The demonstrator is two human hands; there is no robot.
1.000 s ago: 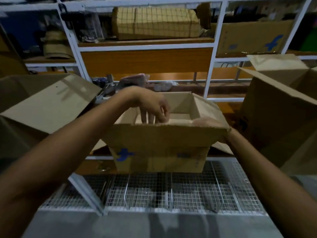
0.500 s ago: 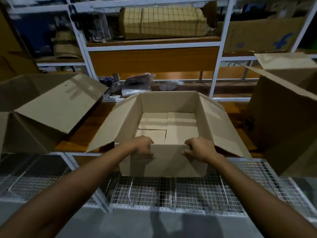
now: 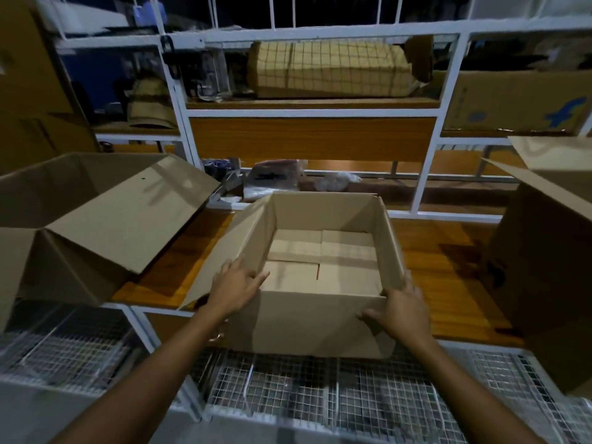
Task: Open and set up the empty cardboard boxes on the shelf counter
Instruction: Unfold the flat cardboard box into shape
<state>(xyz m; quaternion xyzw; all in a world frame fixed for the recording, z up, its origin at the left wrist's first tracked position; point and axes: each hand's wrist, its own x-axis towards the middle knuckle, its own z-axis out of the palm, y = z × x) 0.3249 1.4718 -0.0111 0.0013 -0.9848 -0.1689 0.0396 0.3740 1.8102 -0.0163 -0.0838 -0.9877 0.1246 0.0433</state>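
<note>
An open, empty cardboard box (image 3: 307, 322) sits upright on the wooden shelf counter (image 3: 442, 267), its near side overhanging the counter's front edge. Its bottom flaps are folded flat inside. The left top flap hangs outward. My left hand (image 3: 235, 288) grips the box's near left corner, fingers over the rim. My right hand (image 3: 400, 310) holds the near right corner, with fingers on the front wall. A second open box (image 3: 83, 225) lies on the counter at the left. A third open box (image 3: 544, 267) stands at the right.
White metal shelving frame (image 3: 179, 100) rises behind the counter. Plastic bags and small items (image 3: 275, 177) lie behind the middle box. A checked bundle (image 3: 330, 70) and a printed carton (image 3: 512, 100) rest on the upper shelf. Wire mesh baskets (image 3: 320, 389) sit below the counter.
The box went from tilted, with my left hand inside it, to standing upright and open. Both hands moved from the middle of the near flap out to the near corners.
</note>
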